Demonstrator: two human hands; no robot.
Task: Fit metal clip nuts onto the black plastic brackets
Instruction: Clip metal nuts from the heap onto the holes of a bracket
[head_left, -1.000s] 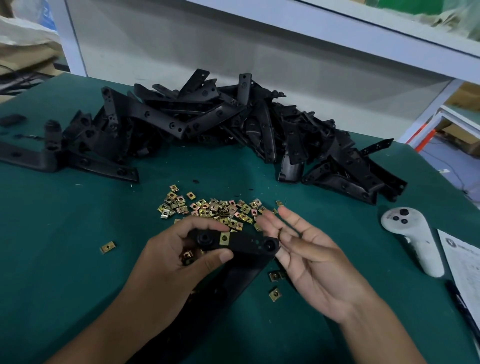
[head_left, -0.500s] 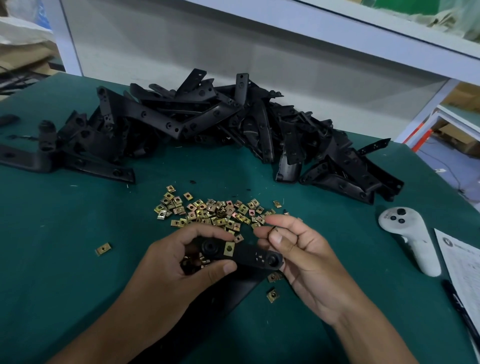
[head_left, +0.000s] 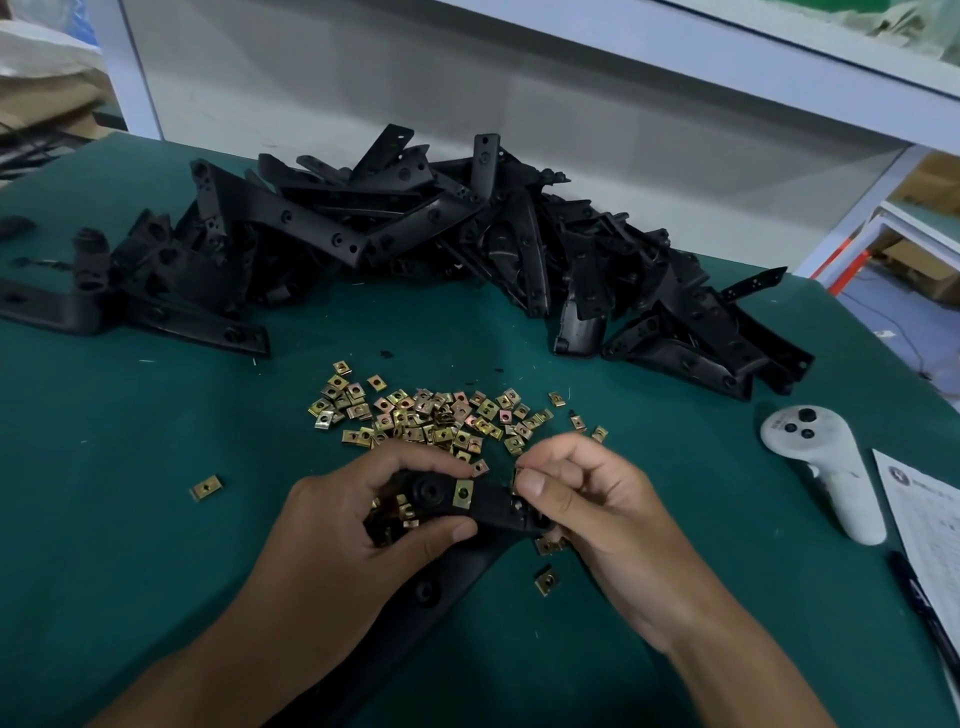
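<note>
Left hand (head_left: 358, 525) grips bracket (head_left: 483, 506); right hand (head_left: 582, 499) pinches a clip nut (head_left: 515, 474). Slide it on square, hole aligned.

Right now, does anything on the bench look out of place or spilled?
A few clip nuts have strayed from the main heap: one lies alone at left, another near the right hand. Nothing looks damaged.

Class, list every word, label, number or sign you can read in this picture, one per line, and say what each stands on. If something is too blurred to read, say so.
No text can be read.
Paper sheet: a round logo and lines of print, too small and blurred to read.
White controller: faint marking beside its buttons, unreadable.
Black pen: no lettering can be made out.
Brackets and clip nuts: no markings show.
</note>
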